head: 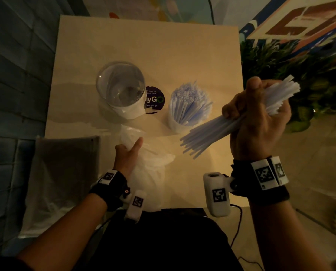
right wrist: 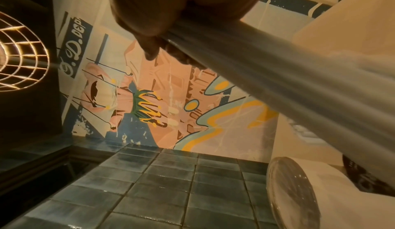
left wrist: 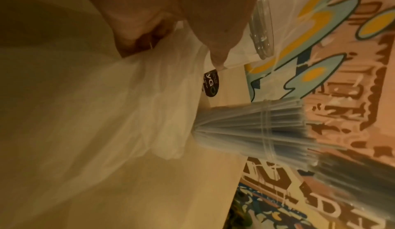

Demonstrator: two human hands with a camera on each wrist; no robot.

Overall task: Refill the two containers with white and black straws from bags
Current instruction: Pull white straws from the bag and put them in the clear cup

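My right hand [head: 255,114] grips a thick bundle of white straws [head: 208,132] above the table's right side, slanting from lower left to upper right. In the right wrist view the bundle [right wrist: 288,74] runs blurred past my fingers [right wrist: 147,30]. A clear container [head: 188,106] packed with white straws stands at mid-table. Left of it stands an empty clear container [head: 121,89] with a white band at its base. My left hand [head: 127,153] holds the crumpled clear plastic bag [head: 151,169] near the front edge, thumb up. In the left wrist view the bag [left wrist: 138,106] spreads below my fingers [left wrist: 141,35].
A round dark sticker [head: 154,99] lies on the beige table [head: 143,45] between the containers. A second plastic bag with dark contents [head: 65,173] hangs off the left front corner. Green plants [head: 304,75] crowd the right edge. A cable [head: 237,222] trails by my lap.
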